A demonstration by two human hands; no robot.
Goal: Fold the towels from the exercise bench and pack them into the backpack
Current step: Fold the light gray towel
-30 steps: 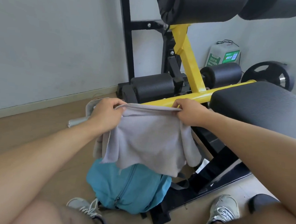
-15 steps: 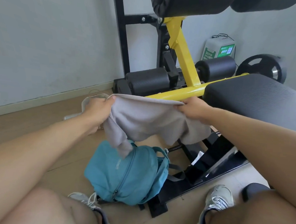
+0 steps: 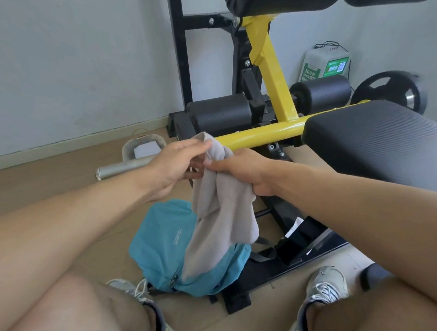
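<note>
The grey towel [image 3: 220, 211] hangs bunched from both hands, its top pinched between the left hand's [image 3: 172, 163] fingers and clamped in the right hand's [image 3: 242, 169] curled fingers. Below the fingers, its lower end drapes over the teal backpack [image 3: 163, 241] on the floor.

There is just one camera, worn on the person's head. It looks forward and down, close over the two hands and knees, toward the exercise bench [image 3: 381, 138] and the wall behind (maybe a room corner; the wide lens bends things).
</note>
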